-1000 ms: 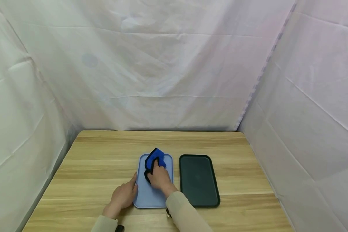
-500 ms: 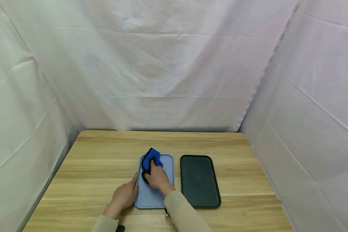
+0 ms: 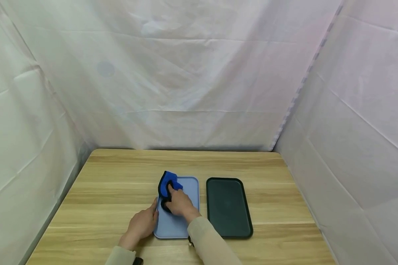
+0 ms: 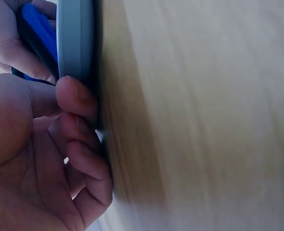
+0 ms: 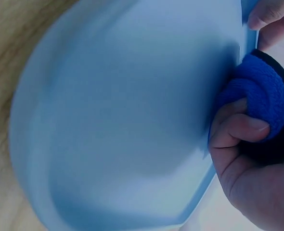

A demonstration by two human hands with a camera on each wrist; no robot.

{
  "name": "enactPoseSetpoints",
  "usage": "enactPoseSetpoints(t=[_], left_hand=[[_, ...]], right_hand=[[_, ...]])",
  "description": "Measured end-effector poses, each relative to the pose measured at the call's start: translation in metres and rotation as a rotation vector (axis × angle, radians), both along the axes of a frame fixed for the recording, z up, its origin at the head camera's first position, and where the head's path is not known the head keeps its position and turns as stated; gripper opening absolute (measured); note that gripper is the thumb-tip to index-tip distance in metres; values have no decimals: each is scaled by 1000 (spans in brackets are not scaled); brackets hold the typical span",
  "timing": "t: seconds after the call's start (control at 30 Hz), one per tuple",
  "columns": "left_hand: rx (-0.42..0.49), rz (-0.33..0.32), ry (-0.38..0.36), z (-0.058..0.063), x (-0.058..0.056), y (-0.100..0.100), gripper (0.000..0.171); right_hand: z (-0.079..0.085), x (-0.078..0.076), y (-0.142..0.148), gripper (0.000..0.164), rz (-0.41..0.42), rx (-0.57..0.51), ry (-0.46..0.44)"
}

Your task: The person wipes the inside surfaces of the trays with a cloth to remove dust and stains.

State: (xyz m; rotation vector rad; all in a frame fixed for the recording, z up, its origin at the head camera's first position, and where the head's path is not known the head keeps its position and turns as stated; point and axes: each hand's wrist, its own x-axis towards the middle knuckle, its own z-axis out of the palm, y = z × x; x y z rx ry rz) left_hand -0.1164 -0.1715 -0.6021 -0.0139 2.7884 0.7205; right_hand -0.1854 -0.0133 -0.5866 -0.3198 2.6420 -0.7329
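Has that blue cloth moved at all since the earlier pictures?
Yes. In the head view, the blue cloth has gone left across the light blue tray, which has hardly shifted, and now overlaps the tray's left edge near its far corner.

white creased sheeting (image 3: 185, 81), three sides | light wood-grain table (image 3: 119, 184)

Left sleeve (image 3: 120, 256): plain pale cream cloth, long, ending at the wrist in a straight-edged cuff.
Right sleeve (image 3: 209, 239): matching light beige cloth, plain and long, with faint shading along it and a similar simple end.
Beside left cuff: a small black object (image 3: 138, 261) with a smooth edge, too small to identify.
Beside right cuff: a little dark piece (image 3: 190, 241) with a pale spot, likewise too small to make out.
Left hand (image 3: 142, 222): bare.
Right hand (image 3: 180, 202): bare, its thumbnail short.
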Motion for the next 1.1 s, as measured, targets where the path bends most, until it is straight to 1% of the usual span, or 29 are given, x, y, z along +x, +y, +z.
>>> enactPoseSetpoints(t=[0.27,0.43,0.57,0.93,1.1], left_hand=[[12,5,-3,-2,1,1,55],[20,11,0,-3,0,0,55],[19,16,-4,-4,-1,-1,54],[-3,2,26,-2,0,-2,51],[-15,-11,36,-1,0,-2,51]], right_hand=[[2,3,1,74,48,88,-14],[2,9,1,74,57,107,-9],[2,15,1,75,64,111,16],[0,33,-3,79,28,125,54],[-1,42,-5,82,18,127,99]])
